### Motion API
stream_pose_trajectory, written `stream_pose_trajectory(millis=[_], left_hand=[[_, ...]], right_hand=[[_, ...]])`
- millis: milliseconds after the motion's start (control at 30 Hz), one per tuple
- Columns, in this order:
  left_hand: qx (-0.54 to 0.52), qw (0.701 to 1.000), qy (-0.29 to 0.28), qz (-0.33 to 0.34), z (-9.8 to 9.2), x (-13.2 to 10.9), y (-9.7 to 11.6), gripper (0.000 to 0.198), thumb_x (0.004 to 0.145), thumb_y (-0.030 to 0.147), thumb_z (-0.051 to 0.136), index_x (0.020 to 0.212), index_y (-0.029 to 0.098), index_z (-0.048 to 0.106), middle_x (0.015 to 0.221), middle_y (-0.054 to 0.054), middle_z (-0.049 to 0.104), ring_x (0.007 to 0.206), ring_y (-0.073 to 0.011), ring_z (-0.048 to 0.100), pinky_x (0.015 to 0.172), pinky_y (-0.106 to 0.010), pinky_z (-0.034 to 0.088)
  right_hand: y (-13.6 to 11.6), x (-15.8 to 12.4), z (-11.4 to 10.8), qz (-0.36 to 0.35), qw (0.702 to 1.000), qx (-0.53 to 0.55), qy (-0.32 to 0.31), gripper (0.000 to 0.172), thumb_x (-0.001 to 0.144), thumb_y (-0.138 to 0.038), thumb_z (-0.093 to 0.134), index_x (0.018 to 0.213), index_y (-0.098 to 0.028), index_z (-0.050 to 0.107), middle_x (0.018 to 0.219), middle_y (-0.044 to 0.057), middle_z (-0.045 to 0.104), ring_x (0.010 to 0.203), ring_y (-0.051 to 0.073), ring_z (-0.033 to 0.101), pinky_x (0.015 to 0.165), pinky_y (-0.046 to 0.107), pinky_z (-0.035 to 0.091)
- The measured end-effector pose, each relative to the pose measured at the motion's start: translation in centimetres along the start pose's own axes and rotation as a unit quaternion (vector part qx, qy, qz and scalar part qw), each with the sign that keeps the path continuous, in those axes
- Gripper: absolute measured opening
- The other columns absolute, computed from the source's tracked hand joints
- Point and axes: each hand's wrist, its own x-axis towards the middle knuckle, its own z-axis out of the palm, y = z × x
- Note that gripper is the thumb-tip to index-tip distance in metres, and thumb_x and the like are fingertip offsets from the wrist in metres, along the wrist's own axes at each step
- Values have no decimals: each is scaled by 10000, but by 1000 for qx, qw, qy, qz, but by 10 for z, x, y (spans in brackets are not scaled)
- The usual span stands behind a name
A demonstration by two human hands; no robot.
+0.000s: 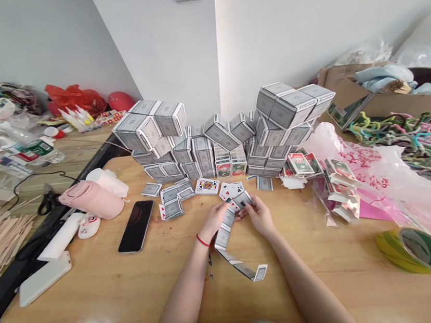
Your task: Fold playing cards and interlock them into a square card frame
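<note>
My left hand (pixel 219 216), a red string on its wrist, pinches the upper end of a strip of joined playing cards (pixel 224 232). The strip, grey-patterned backs showing, bends down toward the table's near edge. My right hand (pixel 260 214) grips a playing card (pixel 242 198) at the strip's top, its thumb on the card back. Some fingertips are hidden behind the cards. Just beyond my hands lie face-up cards (pixel 226 189) and a stack topped by a face card (pixel 207 186). Folded card pieces (pixel 174 207) rest to the left. Behind stand stacked blocks made of cards (pixel 203 152).
A black phone (pixel 136 227), a pink bottle (pixel 93 198) and a white power bank (pixel 45 278) lie to the left. On the right are card boxes (pixel 339 180), a plastic bag (pixel 380 162) and a yellow tape roll (pixel 391 252). A cardboard box (pixel 400 99) stands behind.
</note>
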Motion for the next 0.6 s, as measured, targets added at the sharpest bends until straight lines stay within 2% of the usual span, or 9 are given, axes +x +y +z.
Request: stream_pose_trajectory(millis=[167,333,500,600], left_hand=[[-27,999,-37,3,-1,-4,1,265,735,332,576,864,108,638,893,-109,668,789,-224,619,809,-419,468],[-82,991,-105,-1,-7,-15,4,437,755,271,551,1182,181,514,1152,-109,575,1035,-244,544,913,-433,405],[-69,994,-88,-2,-13,-17,1,499,714,195,586,1205,205,498,1181,-103,559,1063,-271,526,908,-470,402],[-75,994,-80,2,-14,-14,-2,472,725,209,578,1191,176,514,1126,-121,592,1039,-269,543,893,-477,411]], right_hand=[[1,0,1,-8,1000,-9,7,292,739,-491,536,882,-241,489,623,-2,625,572,202,621,593,369,537],[-1,1,-1,-22,999,16,44,272,744,-475,540,846,-234,464,660,8,628,592,201,624,606,364,531],[2,1,-4,-35,996,-16,75,254,750,-452,537,858,-228,486,749,35,631,640,195,618,615,351,528],[2,2,-5,-76,991,-50,95,278,745,-410,547,940,-214,523,934,70,622,803,203,608,718,357,518]])
